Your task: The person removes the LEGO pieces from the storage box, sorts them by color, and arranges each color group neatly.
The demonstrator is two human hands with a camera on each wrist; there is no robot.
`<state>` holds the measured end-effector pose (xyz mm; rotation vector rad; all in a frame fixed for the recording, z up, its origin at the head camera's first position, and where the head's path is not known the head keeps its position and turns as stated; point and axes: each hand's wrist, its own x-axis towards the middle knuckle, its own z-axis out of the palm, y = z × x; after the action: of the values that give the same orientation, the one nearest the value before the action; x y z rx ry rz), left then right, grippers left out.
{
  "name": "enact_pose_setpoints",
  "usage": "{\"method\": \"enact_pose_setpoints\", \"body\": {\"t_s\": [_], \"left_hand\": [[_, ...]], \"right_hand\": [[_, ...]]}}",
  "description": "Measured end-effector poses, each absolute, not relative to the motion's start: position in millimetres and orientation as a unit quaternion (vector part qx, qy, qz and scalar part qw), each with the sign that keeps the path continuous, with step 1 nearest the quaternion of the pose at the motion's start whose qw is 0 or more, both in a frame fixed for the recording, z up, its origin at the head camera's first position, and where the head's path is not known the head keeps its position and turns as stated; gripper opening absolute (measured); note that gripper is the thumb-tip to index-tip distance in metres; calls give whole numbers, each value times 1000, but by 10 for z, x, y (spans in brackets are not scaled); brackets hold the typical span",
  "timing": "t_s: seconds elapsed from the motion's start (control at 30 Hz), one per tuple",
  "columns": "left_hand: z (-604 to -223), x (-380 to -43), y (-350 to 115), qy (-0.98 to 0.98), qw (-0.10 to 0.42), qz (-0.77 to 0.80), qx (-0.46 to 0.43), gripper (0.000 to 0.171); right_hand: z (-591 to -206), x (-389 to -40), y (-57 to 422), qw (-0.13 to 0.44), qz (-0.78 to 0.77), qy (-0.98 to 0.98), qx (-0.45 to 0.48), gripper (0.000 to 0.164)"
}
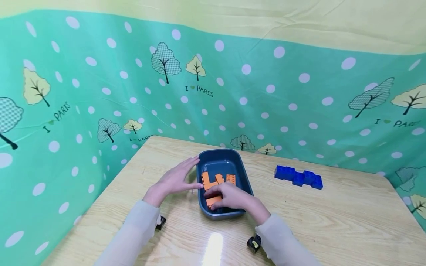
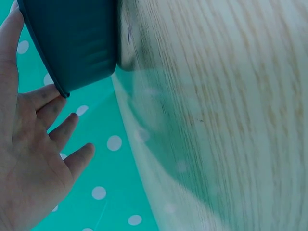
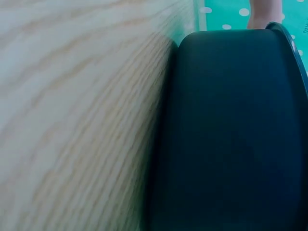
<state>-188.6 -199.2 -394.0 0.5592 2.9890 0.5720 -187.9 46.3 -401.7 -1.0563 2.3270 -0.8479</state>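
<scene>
A dark blue rectangular bin [image 1: 244, 173] stands on the table with several orange toy building bricks [image 1: 231, 178] inside. My left hand [image 1: 174, 180] is at its left side, fingers extended, with thumb and fingertips touching the rim; the left wrist view shows the hand [image 2: 38, 144] against the bin's edge [image 2: 72, 43]. My right hand [image 1: 233, 195] reaches over the near right wall into the bin. Its thumb and fingers pinch an orange brick [image 1: 213, 201] near the front. In the right wrist view the bin's outer wall [image 3: 231, 130] hides that hand.
A joined row of blue building bricks [image 1: 298, 176] lies on the wooden table [image 1: 339, 214], right of the bin. Behind and to the left hangs a green dotted curtain [image 1: 229, 107] with tree prints.
</scene>
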Motion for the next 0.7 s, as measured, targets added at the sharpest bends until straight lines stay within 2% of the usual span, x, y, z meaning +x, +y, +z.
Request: {"method": "enact_pose_setpoints", "body": {"t_s": [0.23,0.5,0.7], "left_hand": [[-3940,-1888,-2002,966,25,181,184,100],[-3940,-1892,-2004,966,32,183,179,102],[-3951,-1911,-2000,966,32,186,178,102]], "right_hand": [[-4061,-1892,429,208,-327,850,-356,37],[-4070,-1893,422,165,-343,866,-324,21],[-4069,-1913,420,146,-304,888,-312,21]]}}
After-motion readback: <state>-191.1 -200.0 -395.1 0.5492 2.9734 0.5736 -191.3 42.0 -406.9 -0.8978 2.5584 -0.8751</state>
